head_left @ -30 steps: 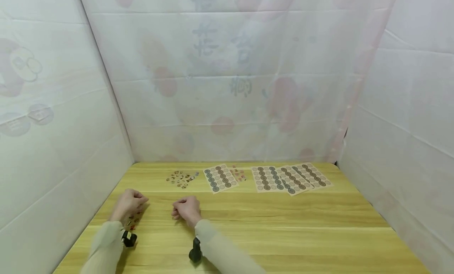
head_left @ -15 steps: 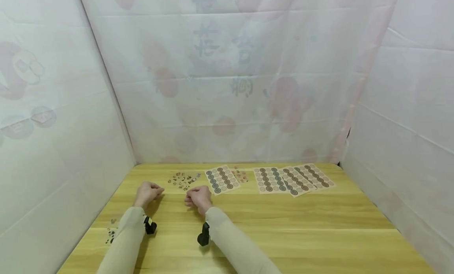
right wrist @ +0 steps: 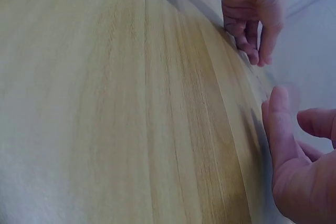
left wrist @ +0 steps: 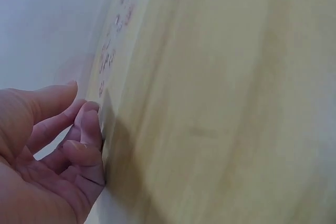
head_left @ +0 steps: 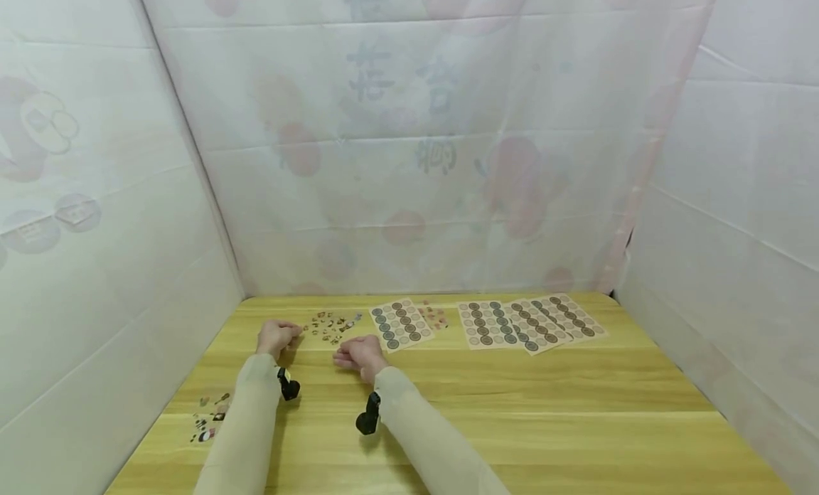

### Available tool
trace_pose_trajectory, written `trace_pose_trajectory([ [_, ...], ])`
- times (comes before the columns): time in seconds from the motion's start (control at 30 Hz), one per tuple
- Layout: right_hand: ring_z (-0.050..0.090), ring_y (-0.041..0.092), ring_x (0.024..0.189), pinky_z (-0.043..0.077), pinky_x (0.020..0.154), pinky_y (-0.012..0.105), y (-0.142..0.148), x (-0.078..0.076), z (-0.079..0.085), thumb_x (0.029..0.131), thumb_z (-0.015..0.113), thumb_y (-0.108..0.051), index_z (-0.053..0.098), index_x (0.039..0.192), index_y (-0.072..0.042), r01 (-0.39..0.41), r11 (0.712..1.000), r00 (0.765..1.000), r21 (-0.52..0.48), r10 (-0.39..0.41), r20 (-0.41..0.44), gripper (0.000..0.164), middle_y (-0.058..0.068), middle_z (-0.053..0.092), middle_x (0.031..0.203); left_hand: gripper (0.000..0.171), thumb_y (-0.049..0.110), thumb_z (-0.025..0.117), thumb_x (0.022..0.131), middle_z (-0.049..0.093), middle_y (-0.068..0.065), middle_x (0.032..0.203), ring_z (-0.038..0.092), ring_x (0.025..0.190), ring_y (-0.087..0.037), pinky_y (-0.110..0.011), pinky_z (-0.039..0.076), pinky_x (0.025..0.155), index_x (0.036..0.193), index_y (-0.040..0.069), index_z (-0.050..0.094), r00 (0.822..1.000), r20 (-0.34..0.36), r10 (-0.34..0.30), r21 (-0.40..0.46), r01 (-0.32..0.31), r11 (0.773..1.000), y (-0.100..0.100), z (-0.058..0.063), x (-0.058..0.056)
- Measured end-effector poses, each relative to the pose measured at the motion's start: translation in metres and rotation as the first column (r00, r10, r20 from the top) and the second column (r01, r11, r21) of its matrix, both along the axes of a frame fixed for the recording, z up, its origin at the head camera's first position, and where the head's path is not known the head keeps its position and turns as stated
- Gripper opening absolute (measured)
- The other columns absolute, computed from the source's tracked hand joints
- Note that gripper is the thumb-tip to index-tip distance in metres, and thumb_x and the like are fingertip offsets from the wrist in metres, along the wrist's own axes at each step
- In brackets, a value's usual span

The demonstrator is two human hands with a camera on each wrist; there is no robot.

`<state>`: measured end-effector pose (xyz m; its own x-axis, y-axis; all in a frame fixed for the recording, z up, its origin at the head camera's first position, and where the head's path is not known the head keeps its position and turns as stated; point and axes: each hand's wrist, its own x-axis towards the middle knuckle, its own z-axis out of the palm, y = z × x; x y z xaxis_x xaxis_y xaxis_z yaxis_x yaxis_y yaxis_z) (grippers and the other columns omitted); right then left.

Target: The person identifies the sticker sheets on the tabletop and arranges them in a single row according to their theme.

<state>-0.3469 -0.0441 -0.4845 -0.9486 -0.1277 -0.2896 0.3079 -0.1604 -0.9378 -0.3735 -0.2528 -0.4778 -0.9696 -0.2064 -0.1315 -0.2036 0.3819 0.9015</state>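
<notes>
In the head view my left hand is over the back left of the table, beside the left end of a cluster of small printed figures. Its fingers curl loosely; the left wrist view shows the thumb apart from the fingertips and nothing between them. My right hand is just in front of the same cluster, palm turned inward. In the right wrist view its fingers are nearly straight, with the thumb apart and no thing held. Whether either hand touches the table is unclear.
A sheet of round printed circles lies behind the right hand, with pinkish small figures beside it. Several overlapping circle sheets lie farther right. More loose-looking figures lie left of the left sleeve. White curtains enclose the wood-grain table.
Both hands have moved away from me and to the right, toward the figure cluster. My right hand's fingers have straightened since a second ago. The figures by the left sleeve are more exposed.
</notes>
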Motion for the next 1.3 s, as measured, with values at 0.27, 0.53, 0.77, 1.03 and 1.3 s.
trace_pose_trajectory([
  [0.27,0.073,0.026,0.09,0.06,0.077,0.03,0.0,-0.003,-0.003,0.09,0.057,0.01,0.052,0.123,0.018,-0.025,0.998,0.999,-0.055,0.027,0.045,0.035,0.025,0.069,0.101,0.034,0.015,0.064,0.093,0.068,-0.012,0.089,0.055,0.066,-0.016,-0.03,0.047,0.056,0.12,-0.007,0.064,0.999,0.035,0.031,0.019,-0.032,0.999,0.0,0.001,-0.008],
  [0.53,0.071,0.03,0.099,0.06,0.08,0.031,-0.001,-0.007,-0.003,0.093,0.053,0.01,0.041,0.134,0.019,-0.038,0.994,0.997,-0.102,0.045,0.069,0.044,0.028,0.066,0.111,0.033,0.018,0.067,0.092,0.067,-0.022,0.113,0.059,0.082,-0.024,-0.032,0.05,0.063,0.117,-0.003,0.068,0.998,0.029,0.047,-0.132,-0.043,0.99,0.005,0.001,-0.008],
  [0.77,0.07,0.031,0.1,0.06,0.079,0.03,-0.002,-0.009,-0.003,0.091,0.055,0.009,0.049,0.127,0.017,-0.062,0.993,0.996,-0.105,0.068,0.06,0.037,0.027,0.065,0.109,0.029,0.024,0.067,0.092,0.065,-0.022,0.12,0.06,0.104,-0.037,-0.045,0.051,0.081,0.109,0.001,0.071,0.996,0.043,0.082,-0.226,-0.071,0.972,0.019,0.006,-0.004],
  [1.03,0.071,0.03,0.096,0.06,0.079,0.031,-0.001,-0.013,-0.001,0.09,0.057,0.009,0.054,0.121,0.018,-0.064,0.994,0.997,-0.089,0.068,0.046,0.032,0.026,0.067,0.103,0.026,0.025,0.071,0.09,0.069,-0.022,0.11,0.064,0.094,-0.037,-0.043,0.052,0.072,0.099,0.001,0.073,0.993,0.045,0.106,-0.305,-0.088,0.948,0.028,0.006,-0.008],
  [1.3,0.073,0.031,0.091,0.061,0.074,0.031,-0.003,-0.012,-0.003,0.089,0.057,0.01,0.054,0.12,0.018,-0.037,0.998,0.998,-0.047,0.039,0.047,0.032,0.025,0.068,0.096,0.018,0.012,0.067,0.087,0.065,-0.012,0.078,0.053,0.066,-0.023,-0.034,0.046,0.058,0.074,0.003,0.062,0.997,0.053,0.054,-0.176,-0.044,0.983,0.026,0.002,-0.011],
])
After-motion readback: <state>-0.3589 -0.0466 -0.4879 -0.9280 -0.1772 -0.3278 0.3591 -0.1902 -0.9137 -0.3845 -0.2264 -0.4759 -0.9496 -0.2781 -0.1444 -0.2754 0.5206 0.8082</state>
